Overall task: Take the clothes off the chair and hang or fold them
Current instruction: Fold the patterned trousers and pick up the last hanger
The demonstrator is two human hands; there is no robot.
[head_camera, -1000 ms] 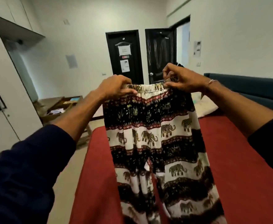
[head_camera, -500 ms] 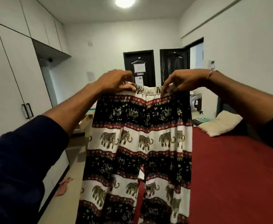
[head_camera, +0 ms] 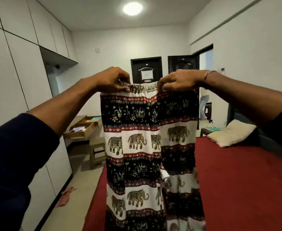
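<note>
I hold up a pair of elephant-print trousers [head_camera: 147, 147], banded in black, white and red, by the waistband at chest height. My left hand [head_camera: 111, 80] pinches the left end of the waistband. My right hand [head_camera: 178, 80] pinches the waistband to the right of its middle, and the right side of the cloth hangs folded over behind it. The two legs hang straight down in front of the red bed [head_camera: 237, 180], and their hems run out of the bottom of the frame.
A cream pillow [head_camera: 232, 133] lies at the far end of the bed. White wardrobes [head_camera: 20, 80] line the left wall. A wooden desk with open drawers [head_camera: 82, 129] and a stool [head_camera: 97, 152] stand beyond. A brown cloth [head_camera: 65, 195] lies on the floor.
Both hands have lifted the trousers higher and the camera has tilted up. The hands have come closer together on the waistband, and the right side of the trousers has folded inward.
</note>
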